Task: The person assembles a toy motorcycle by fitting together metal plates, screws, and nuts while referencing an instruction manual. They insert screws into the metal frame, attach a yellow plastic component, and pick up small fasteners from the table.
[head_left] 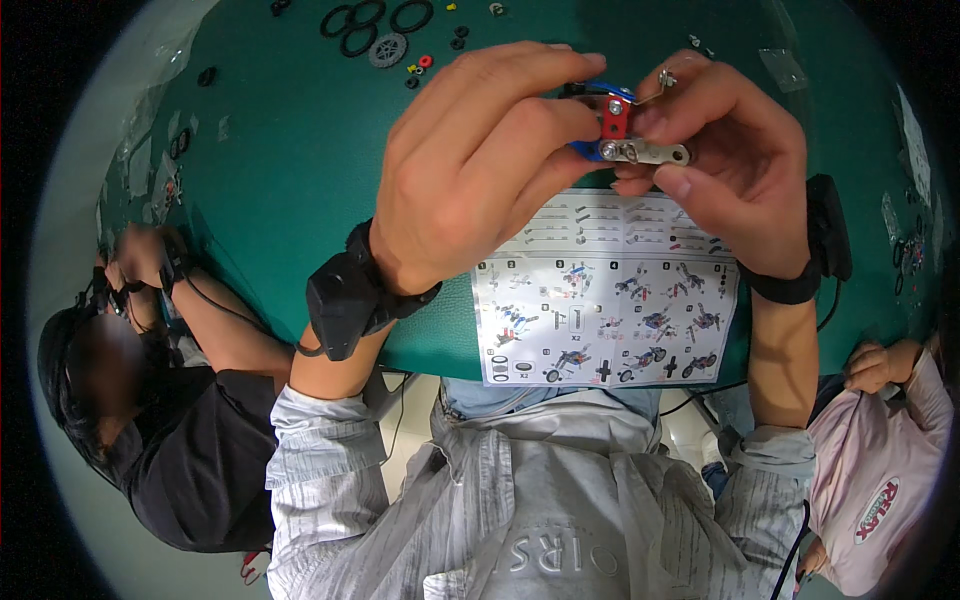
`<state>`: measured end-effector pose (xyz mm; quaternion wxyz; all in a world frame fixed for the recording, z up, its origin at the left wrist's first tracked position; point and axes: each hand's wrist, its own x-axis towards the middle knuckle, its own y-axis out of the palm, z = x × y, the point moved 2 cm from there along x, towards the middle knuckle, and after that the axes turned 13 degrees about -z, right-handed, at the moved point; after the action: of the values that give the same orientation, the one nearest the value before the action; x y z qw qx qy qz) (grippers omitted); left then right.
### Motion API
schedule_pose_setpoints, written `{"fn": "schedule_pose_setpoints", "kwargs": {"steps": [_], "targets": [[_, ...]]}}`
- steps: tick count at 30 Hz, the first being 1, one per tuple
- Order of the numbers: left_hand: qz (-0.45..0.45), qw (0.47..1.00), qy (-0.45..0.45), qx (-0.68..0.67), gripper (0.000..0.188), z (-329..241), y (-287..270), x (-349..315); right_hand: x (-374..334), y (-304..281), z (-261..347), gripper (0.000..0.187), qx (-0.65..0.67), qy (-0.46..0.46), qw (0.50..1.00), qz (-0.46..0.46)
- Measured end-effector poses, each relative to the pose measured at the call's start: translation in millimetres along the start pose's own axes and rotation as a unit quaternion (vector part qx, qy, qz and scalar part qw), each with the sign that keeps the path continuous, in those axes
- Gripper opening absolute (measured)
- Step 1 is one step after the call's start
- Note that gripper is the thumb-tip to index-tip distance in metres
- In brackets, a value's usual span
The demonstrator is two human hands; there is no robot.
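Above the far half of an instruction sheet (610, 330), both my hands hold a small model assembly (616, 118) of red, blue and silver metal strips joined with screws. My left hand (480, 160) is closed on its left side, fingers curled over the blue and red pieces. From the right, my right hand (735, 130) pinches around the silver strip (655, 153) with thumb and fingers. A thin bent metal piece with a screw (667, 80) sticks up near the right index finger. Parts of the assembly are hidden behind my fingers.
Black tyre rings (410, 16) and a grey spoked wheel (388, 50) lie at the far left of the green table (300, 200), beside small red, yellow and black parts. A clear plastic bag (783, 70) lies far right. People sit on both sides, a co-worker's forearm (220, 290) at left.
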<state>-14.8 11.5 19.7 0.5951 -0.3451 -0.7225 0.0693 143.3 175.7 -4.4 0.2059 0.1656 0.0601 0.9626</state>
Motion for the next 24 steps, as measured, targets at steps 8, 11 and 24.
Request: {"fn": "schedule_pose_setpoints", "kwargs": {"steps": [8, 11, 24], "targets": [[-0.015, 0.999, 0.033, 0.015, 0.035, 0, -3, 3, 1, 2, 2, 0.029, -0.001, 0.002, 1.000, 0.007], [-0.018, 0.997, 0.055, 0.044, 0.036, -2, -6, 4, 4, 2, 2, 0.029, 0.010, 0.002, 1.000, 0.000], [-0.022, 1.000, -0.014, 0.005, 0.053, 3, -11, 2, 4, 0, 5, 0.015, -0.026, 0.039, 0.998, -0.033]]}}
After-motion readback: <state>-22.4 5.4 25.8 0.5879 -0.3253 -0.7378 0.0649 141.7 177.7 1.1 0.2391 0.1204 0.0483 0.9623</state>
